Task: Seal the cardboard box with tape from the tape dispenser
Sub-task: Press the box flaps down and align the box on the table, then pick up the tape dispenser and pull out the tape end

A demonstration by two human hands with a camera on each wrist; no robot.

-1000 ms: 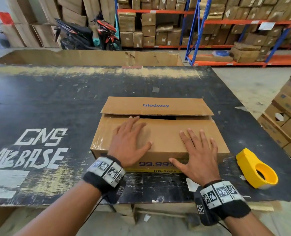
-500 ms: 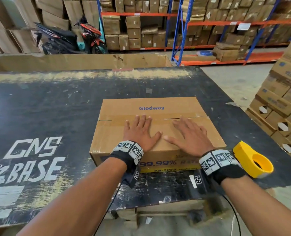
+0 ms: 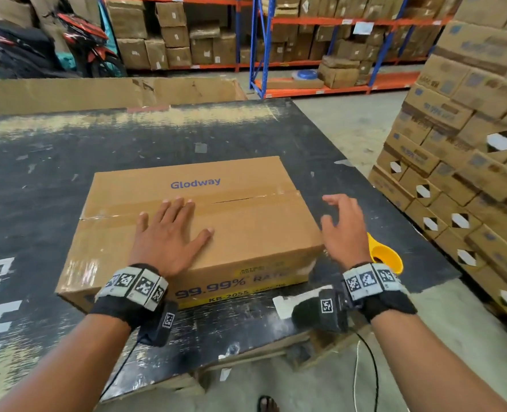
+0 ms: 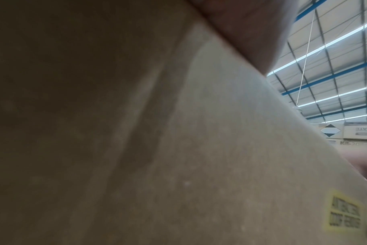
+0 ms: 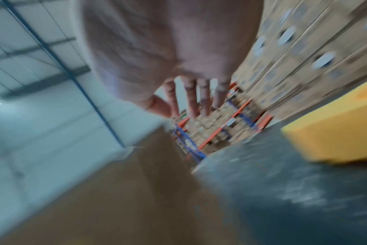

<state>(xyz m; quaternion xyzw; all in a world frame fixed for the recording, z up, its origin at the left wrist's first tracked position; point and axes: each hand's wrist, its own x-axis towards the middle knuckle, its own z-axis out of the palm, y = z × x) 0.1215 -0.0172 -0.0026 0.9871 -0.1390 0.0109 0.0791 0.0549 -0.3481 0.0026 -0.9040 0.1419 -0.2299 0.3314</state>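
Note:
A brown cardboard box (image 3: 246, 221) marked "Glodway" lies on the black table (image 3: 53, 173), its two top flaps folded down and meeting at a seam. My left hand (image 3: 172, 233) presses flat on the near flap, fingers straight, tips at the seam. My right hand (image 3: 339, 224) hovers off the box's right edge with fingers spread and loosely bent, holding nothing. The yellow tape dispenser (image 3: 386, 255) lies on the table just right of that hand, partly hidden by it. In the right wrist view the dispenser (image 5: 333, 131) shows blurred at the right, the box (image 5: 136, 199) below.
Stacked cartons (image 3: 466, 162) stand close to the table's right side. A long cardboard sheet (image 3: 106, 92) lies along the far edge. Shelving with boxes (image 3: 305, 40) and a motorbike (image 3: 53, 46) fill the back. A cable (image 3: 365, 376) hangs from my right wrist.
Both flaps were pushed down shut. My right hand has since lifted off the box and swung right toward the dispenser. My left hand stayed pressing on the lid.

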